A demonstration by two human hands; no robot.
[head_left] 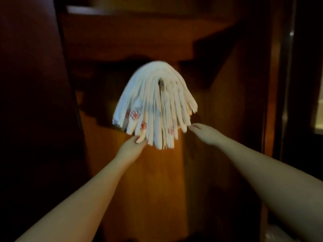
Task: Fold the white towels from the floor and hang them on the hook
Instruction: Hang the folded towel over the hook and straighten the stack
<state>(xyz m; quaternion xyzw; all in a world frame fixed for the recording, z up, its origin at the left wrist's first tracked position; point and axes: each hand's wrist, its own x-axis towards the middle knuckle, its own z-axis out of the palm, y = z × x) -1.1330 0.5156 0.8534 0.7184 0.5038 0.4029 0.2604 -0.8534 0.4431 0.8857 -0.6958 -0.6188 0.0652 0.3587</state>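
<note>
Presently, towels: folded white towels [153, 105] draped over hook [160, 85].
Left hand [132, 148]: grasping lower towel edges.
Right hand [204, 131]: released, fingertips beside towels.

We see only the dark tip of the hook [160, 84]; the folded white towels [155, 105] draped over it hide the rest. The left hand [130, 148] has its fingertips tucked behind the towels' lower ends, so its grip is unclear, and motion blur softens the right hand [203, 131]. Both forearms run off the near edge, and the dim wood panel [153, 180] shows no detail.
</note>
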